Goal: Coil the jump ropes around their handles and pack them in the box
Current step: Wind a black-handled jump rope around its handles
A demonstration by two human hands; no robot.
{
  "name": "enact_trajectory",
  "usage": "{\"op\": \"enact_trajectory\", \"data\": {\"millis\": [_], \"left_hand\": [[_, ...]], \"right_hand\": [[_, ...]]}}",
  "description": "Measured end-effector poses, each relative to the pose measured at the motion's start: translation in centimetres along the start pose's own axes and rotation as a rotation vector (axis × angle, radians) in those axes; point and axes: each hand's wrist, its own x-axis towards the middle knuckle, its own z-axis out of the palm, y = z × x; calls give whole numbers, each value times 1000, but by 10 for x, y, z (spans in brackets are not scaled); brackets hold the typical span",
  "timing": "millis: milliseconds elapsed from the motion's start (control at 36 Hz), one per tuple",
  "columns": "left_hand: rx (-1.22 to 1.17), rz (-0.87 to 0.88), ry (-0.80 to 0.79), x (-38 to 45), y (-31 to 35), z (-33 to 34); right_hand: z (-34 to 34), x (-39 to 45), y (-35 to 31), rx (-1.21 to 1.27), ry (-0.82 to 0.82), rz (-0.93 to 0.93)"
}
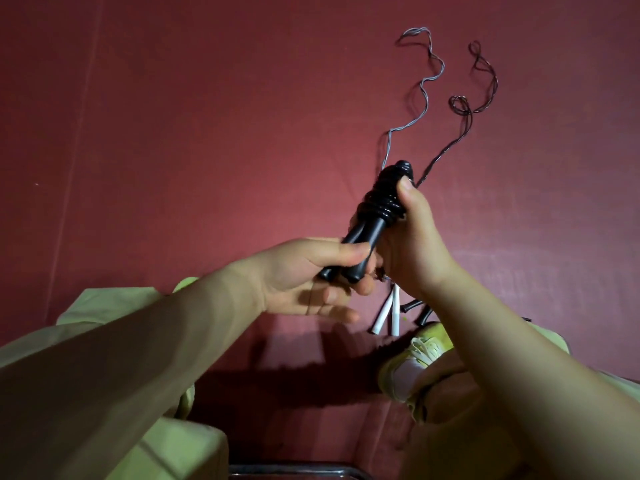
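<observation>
While no writing or brand shows anywhere, left hand (304, 271) pinching the two black handles (360, 244) at their ends, right hand (412, 244) gripping the coiled black rope (384, 199), raised above red floor (207, 133), grey rope (420, 88) and dark rope (460, 109) lying loose beyond.

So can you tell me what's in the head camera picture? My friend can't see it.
Two hands hold a pair of black jump rope handles with black rope coiled round their top; the left hand grips the bottom ends and the right hand holds the coil. Behind them, a grey rope and a dark rope trail over a red floor.
</observation>
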Motion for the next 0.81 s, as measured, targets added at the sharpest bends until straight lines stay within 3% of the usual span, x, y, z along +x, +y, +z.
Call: {"op": "enact_trajectory", "data": {"millis": [194,306,444,528,806], "left_hand": [[288,-1,275,0,7,2],[406,28,415,6,4,0],[894,80,631,14,-1,-16],[1069,60,706,16,-4,-20],[1630,61,899,13,-8,-9]], "right_hand": [[-4,2,5,-304,111,216],[-1,-1,2,-479,209,233],[1,-1,8,-629,288,277],[1,-2,10,-720,303,302],[0,-2,19,-483,288,414]]}}
